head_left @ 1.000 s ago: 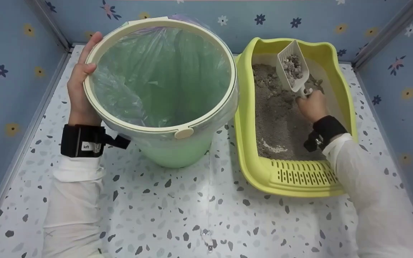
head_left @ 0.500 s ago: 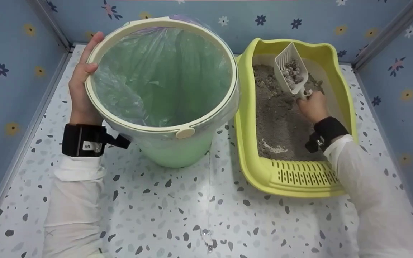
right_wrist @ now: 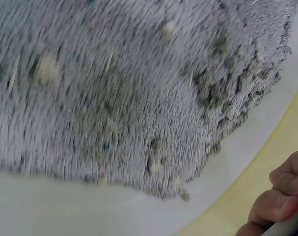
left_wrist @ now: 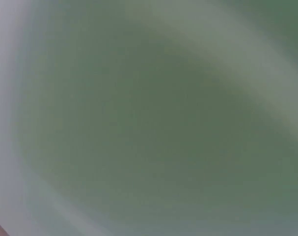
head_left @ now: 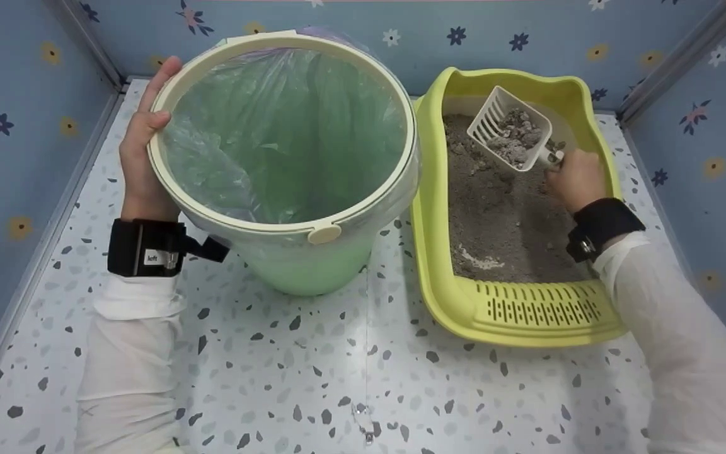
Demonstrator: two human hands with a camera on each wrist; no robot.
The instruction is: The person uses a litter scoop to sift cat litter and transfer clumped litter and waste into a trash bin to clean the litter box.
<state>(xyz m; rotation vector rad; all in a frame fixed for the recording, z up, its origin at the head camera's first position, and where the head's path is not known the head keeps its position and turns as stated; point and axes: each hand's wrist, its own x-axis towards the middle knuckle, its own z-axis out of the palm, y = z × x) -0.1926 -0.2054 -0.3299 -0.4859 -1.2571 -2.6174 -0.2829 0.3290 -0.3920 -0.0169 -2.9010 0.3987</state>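
A white slotted litter scoop point(head_left: 513, 131) carries grey clumps and litter; my right hand point(head_left: 580, 180) grips its handle above the litter box. In the right wrist view, the curled fingers point(right_wrist: 279, 201) hold a pale piece of the handle at the lower right corner. The yellow-green litter box point(head_left: 432, 277) contains grey litter point(head_left: 489, 214). My left hand point(head_left: 145, 151) holds the left side of a green trash can point(head_left: 312, 274), thumb at its cream rim. A clear bag point(head_left: 212, 170) lines the can. Only blurred green trash can wall point(left_wrist: 153, 118) fills the left wrist view.
The speckled white floor point(head_left: 312, 378) extends in front of both containers. Blue flowered panels point(head_left: 363, 19) stand at the back and both sides. A slotted ledge point(head_left: 539, 302) forms the litter box's near end. The trash can stands close to the box's left wall.
My right hand has moved right and slightly nearer. The scoop has swung round, its front end now pointing more to the left. The left hand and trash can have stayed put.
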